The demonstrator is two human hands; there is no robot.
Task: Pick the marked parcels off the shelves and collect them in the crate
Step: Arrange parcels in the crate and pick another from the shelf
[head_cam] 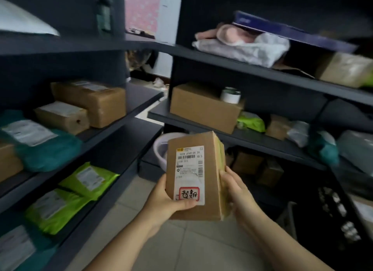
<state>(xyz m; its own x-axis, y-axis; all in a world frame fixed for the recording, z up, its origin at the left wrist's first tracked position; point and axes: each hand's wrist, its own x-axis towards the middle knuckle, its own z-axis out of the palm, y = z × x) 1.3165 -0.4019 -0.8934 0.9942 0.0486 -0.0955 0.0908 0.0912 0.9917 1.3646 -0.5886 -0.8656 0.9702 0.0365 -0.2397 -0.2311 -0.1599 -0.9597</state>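
Observation:
I hold a small brown cardboard parcel [210, 169] upright in front of me, low in the middle of the view. Its white shipping label faces me, with a red-bordered handwritten sticker [189, 194] at the bottom. My left hand [167, 200] grips its lower left corner, thumb across the label's bottom edge. My right hand [238, 192] clasps its right side. A dark crate [331, 220] stands at the lower right, partly cut off and dim.
Dark shelves flank me. The left shelves [113, 129] carry brown boxes, teal bags and green mailers [88, 179]. The right shelves [262, 72] hold a brown box [201, 107], a tape roll, bags and cloth bundles. A white basin [161, 151] sits on the tiled floor behind the parcel.

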